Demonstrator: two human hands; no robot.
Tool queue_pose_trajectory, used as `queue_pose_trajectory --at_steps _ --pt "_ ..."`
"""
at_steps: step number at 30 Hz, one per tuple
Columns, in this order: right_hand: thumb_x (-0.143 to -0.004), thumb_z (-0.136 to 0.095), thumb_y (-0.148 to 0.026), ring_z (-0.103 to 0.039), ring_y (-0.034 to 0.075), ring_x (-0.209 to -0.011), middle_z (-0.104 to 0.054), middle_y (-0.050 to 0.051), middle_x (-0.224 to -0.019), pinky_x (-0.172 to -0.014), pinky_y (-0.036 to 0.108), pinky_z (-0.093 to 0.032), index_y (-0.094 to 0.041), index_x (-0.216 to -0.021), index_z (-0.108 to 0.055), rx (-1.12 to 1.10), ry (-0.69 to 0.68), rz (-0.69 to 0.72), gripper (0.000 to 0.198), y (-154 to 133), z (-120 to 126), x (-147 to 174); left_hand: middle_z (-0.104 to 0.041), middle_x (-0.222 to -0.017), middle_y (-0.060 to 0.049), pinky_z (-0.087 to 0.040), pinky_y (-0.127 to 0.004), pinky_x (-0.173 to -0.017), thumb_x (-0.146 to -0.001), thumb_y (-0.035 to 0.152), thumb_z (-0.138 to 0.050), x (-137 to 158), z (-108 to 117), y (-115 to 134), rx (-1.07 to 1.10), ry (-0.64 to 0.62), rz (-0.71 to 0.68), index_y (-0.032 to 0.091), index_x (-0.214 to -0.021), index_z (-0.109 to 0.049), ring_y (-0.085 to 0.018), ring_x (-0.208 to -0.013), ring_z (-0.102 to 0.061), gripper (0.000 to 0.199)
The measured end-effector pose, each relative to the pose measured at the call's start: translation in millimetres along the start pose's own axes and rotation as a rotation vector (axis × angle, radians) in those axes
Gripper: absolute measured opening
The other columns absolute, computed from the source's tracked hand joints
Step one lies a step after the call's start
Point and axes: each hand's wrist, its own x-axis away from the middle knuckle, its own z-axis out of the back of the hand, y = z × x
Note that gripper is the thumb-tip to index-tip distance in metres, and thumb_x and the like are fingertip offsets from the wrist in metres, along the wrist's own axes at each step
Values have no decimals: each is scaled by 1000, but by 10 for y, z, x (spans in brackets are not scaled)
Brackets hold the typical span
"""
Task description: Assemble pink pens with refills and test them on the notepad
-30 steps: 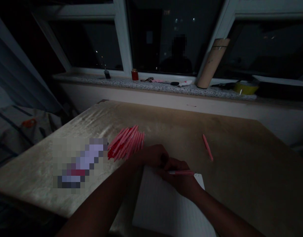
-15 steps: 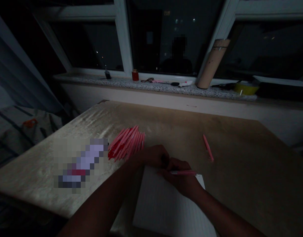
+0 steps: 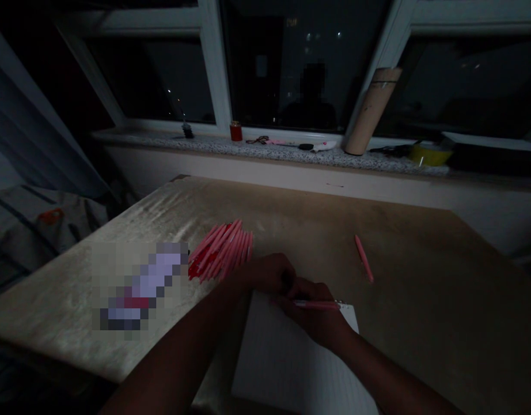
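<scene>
My right hand (image 3: 321, 314) is closed around a pink pen (image 3: 315, 305), which lies slantwise across the fingers. Below it is a lined white notepad (image 3: 287, 363), its top edge partly hidden by both hands. My left hand (image 3: 272, 272) has its fingers curled in at the pad's upper edge, touching or nearly touching the right fingers; what they grip, if anything, is hidden. Just left of that hand lies a heap of pink pens (image 3: 222, 251) with red showing among them. A single pink pen (image 3: 363, 258) rests apart on the right.
The table (image 3: 412, 323) has a pale, shiny cover. A blurred-out purplish object (image 3: 144, 288) lies on its left side. Along the windowsill (image 3: 162, 141) stand a small red jar (image 3: 235, 131), a tall beige cylinder (image 3: 372, 112) and a yellow tape roll (image 3: 429, 154).
My right hand and its pen have shifted very slightly left, and the pen's rear end sits a little lower. The left hand stays at the pad's top edge.
</scene>
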Motion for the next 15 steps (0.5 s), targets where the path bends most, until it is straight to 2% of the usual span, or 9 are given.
queue_pose_trajectory --at_steps 15 --pt "-70 -65 -25 -47 10 -52 -54 -3 -56 -48 21 -34 -19 -57 -50 2 5 -11 21 -55 40 -16 -60 -58 1 -37 -18 -54 -63 11 -59 3 7 15 2 -4 -1 11 -70 -69 -10 -58 -54 13"
